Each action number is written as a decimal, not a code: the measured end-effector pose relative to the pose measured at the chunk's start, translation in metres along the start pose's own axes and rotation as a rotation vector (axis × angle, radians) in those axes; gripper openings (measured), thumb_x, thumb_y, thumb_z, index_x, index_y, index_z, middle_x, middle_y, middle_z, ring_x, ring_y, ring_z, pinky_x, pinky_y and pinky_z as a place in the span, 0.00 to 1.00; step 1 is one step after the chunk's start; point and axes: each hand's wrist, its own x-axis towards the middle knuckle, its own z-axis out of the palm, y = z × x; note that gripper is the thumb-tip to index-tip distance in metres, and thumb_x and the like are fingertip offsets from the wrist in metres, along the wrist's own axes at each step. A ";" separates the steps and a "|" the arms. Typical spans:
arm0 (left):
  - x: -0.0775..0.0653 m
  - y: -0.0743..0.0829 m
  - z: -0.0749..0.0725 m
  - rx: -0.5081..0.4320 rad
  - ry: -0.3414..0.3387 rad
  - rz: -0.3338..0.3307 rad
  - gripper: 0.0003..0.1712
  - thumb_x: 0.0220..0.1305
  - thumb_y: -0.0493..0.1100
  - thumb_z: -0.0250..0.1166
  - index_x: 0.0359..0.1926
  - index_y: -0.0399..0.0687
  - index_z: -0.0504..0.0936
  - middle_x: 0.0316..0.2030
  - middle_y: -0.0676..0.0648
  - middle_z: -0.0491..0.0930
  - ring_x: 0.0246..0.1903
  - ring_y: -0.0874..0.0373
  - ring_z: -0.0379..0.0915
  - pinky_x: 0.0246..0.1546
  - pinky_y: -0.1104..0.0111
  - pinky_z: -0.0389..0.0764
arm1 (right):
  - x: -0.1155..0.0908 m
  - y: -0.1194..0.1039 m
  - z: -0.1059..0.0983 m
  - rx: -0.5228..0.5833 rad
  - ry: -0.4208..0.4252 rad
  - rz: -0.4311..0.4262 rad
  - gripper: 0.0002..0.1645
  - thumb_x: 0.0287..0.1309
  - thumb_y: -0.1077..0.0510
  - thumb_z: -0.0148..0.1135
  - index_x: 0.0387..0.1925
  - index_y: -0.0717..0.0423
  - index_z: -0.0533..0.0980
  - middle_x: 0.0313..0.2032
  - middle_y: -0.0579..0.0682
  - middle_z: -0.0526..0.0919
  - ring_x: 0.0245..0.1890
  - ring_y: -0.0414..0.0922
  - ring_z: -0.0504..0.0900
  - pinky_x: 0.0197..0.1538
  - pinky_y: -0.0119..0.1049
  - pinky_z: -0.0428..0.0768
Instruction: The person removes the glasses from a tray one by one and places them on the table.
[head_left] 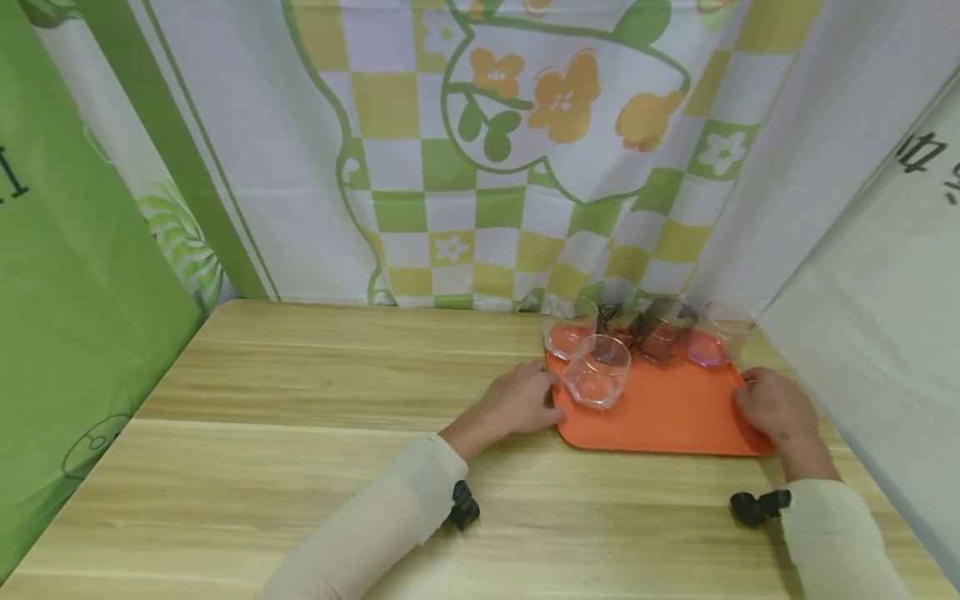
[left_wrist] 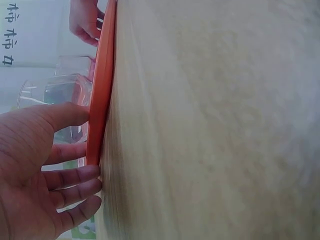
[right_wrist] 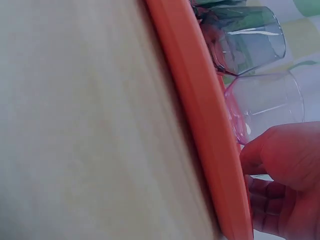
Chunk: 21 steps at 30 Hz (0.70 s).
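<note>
An orange tray [head_left: 667,417] lies on the right part of the wooden table. My left hand [head_left: 522,398] grips its left edge, thumb at the rim and the other fingers along the side. At the opposite edge, my right hand [head_left: 778,408] holds the tray with thumb and curled fingers, seen close up in the right wrist view. A clear glass [head_left: 597,372] stands near my left hand, with another clear glass [head_left: 572,329] behind it. Toward the back are a dark tinted glass [head_left: 667,329], a second dark glass [head_left: 619,323] and a pink-bottomed glass [head_left: 712,346].
The wooden table [head_left: 300,483] extends left and in front of the tray. A patterned curtain [head_left: 465,217] hangs along its back edge. Green cloth [head_left: 82,292] borders the left side, and a white sheet [head_left: 885,333] the right.
</note>
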 end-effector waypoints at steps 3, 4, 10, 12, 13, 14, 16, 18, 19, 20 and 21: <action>0.000 0.001 -0.001 0.003 0.004 0.000 0.26 0.67 0.57 0.68 0.60 0.49 0.84 0.51 0.51 0.78 0.51 0.56 0.74 0.48 0.66 0.78 | 0.002 0.003 0.000 0.016 -0.001 0.004 0.22 0.64 0.60 0.50 0.49 0.77 0.75 0.46 0.78 0.78 0.40 0.72 0.78 0.40 0.62 0.77; -0.001 0.001 -0.002 0.010 0.005 0.000 0.26 0.67 0.57 0.68 0.60 0.49 0.84 0.51 0.51 0.78 0.51 0.56 0.74 0.48 0.65 0.78 | 0.002 0.004 0.000 0.023 -0.002 0.005 0.22 0.64 0.60 0.50 0.49 0.77 0.75 0.46 0.78 0.78 0.40 0.72 0.77 0.41 0.62 0.77; -0.004 0.002 -0.003 0.034 0.022 0.001 0.25 0.66 0.58 0.69 0.57 0.50 0.85 0.49 0.52 0.80 0.50 0.56 0.75 0.48 0.61 0.78 | 0.001 0.003 0.002 0.058 0.006 -0.008 0.21 0.64 0.61 0.51 0.48 0.78 0.75 0.45 0.77 0.79 0.41 0.72 0.78 0.42 0.63 0.77; -0.004 0.001 -0.003 0.033 0.028 0.000 0.24 0.65 0.57 0.70 0.56 0.50 0.86 0.49 0.52 0.80 0.49 0.56 0.76 0.46 0.62 0.78 | 0.001 0.002 0.002 0.064 0.006 -0.010 0.21 0.64 0.61 0.51 0.48 0.78 0.75 0.44 0.77 0.79 0.41 0.71 0.78 0.42 0.63 0.77; -0.004 0.001 -0.003 0.034 0.031 -0.001 0.24 0.65 0.57 0.70 0.55 0.50 0.86 0.48 0.52 0.80 0.49 0.56 0.76 0.45 0.63 0.79 | 0.000 0.001 0.002 0.068 0.006 -0.010 0.21 0.64 0.61 0.51 0.48 0.78 0.75 0.44 0.76 0.79 0.41 0.71 0.78 0.42 0.63 0.77; -0.005 0.000 -0.003 0.032 0.034 -0.003 0.24 0.64 0.57 0.70 0.55 0.50 0.86 0.47 0.53 0.80 0.48 0.56 0.76 0.44 0.63 0.79 | 0.000 0.001 0.002 0.071 0.004 -0.009 0.21 0.63 0.61 0.52 0.48 0.78 0.74 0.43 0.76 0.78 0.41 0.71 0.78 0.43 0.63 0.76; -0.005 -0.002 -0.003 0.030 0.038 -0.006 0.23 0.64 0.57 0.71 0.54 0.49 0.86 0.46 0.53 0.80 0.47 0.56 0.76 0.42 0.64 0.79 | 0.001 0.000 0.003 0.074 0.008 -0.014 0.21 0.63 0.62 0.52 0.48 0.78 0.74 0.43 0.76 0.78 0.41 0.70 0.77 0.44 0.63 0.76; -0.006 -0.004 -0.003 0.029 0.041 -0.008 0.23 0.63 0.57 0.71 0.54 0.49 0.86 0.46 0.53 0.80 0.46 0.56 0.76 0.41 0.64 0.79 | 0.002 0.000 0.004 0.080 0.011 -0.028 0.20 0.63 0.62 0.52 0.48 0.78 0.74 0.44 0.75 0.78 0.42 0.71 0.77 0.45 0.63 0.76; -0.007 -0.005 -0.003 0.030 0.042 -0.008 0.23 0.63 0.56 0.71 0.54 0.49 0.86 0.46 0.53 0.80 0.46 0.56 0.76 0.41 0.64 0.79 | 0.002 0.000 0.004 0.084 0.011 -0.035 0.20 0.63 0.62 0.52 0.48 0.77 0.75 0.44 0.75 0.79 0.42 0.71 0.77 0.45 0.63 0.76; -0.008 -0.006 -0.003 0.028 0.043 -0.008 0.23 0.63 0.56 0.71 0.54 0.49 0.86 0.47 0.53 0.80 0.47 0.56 0.75 0.41 0.64 0.79 | 0.002 0.000 0.004 0.090 0.009 -0.041 0.20 0.63 0.62 0.52 0.48 0.77 0.75 0.44 0.76 0.79 0.42 0.71 0.77 0.45 0.63 0.76; -0.009 -0.007 -0.004 0.026 0.045 -0.007 0.24 0.64 0.56 0.70 0.54 0.49 0.86 0.47 0.53 0.80 0.47 0.56 0.75 0.42 0.63 0.79 | 0.003 0.000 0.004 0.097 0.006 -0.048 0.19 0.63 0.62 0.52 0.48 0.77 0.75 0.45 0.76 0.79 0.43 0.71 0.77 0.46 0.63 0.76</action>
